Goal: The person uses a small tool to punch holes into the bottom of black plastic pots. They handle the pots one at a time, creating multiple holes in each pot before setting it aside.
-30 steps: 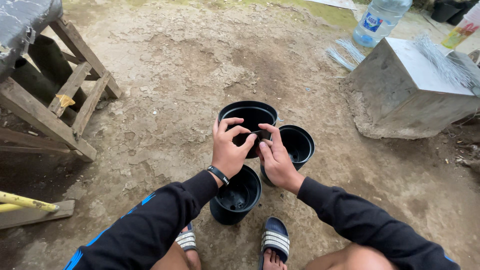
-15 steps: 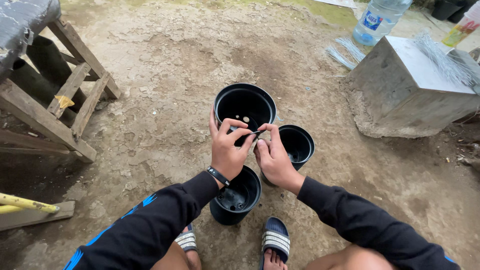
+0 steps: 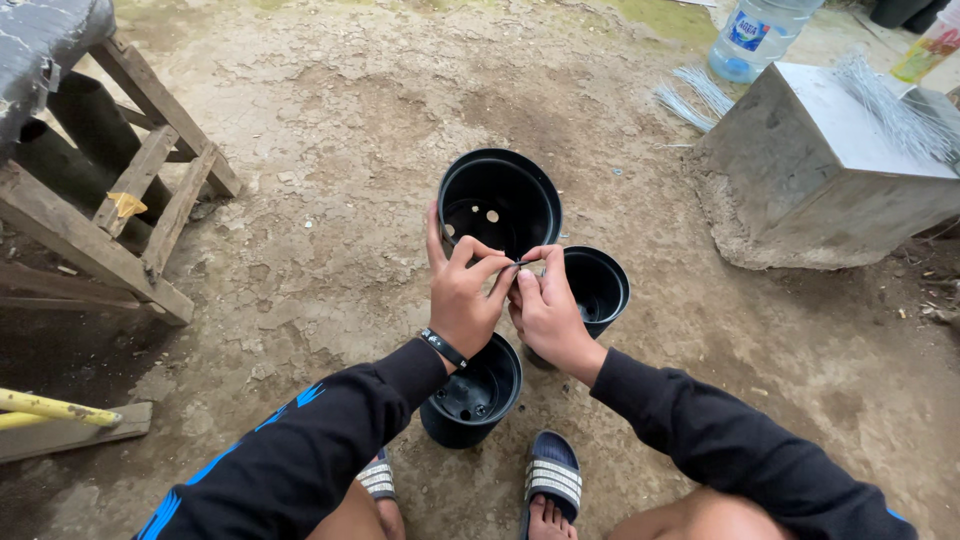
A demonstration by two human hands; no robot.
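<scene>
The big pot (image 3: 499,203) stands upright on the dirt floor (image 3: 330,180), mouth up, with holes showing in its bottom. Its near rim lies right under the two hands. Two smaller black pots stand by it: one (image 3: 598,288) just right of the hands, partly behind the right hand, and one (image 3: 474,392) below the left wrist, near the sandalled feet (image 3: 552,478).

The left hand (image 3: 462,300) and right hand (image 3: 545,312) meet over the big pot's near rim, knuckles touching or all but touching. Between their fingertips (image 3: 510,264) sits a short thin wire (image 3: 521,263), too small to make out well; it seems to run roughly left to right, from one hand's pinch to the other's. Both hands' thumb and forefinger are closed together on it, the other fingers curled in, except the left thumb, which sticks up along the pot's rim.

A concrete block (image 3: 835,165) lies well off to the right with a bundle of thin sticks (image 3: 895,110) on top and a water bottle (image 3: 755,35) behind it. A wooden frame (image 3: 120,215) stands at left.
</scene>
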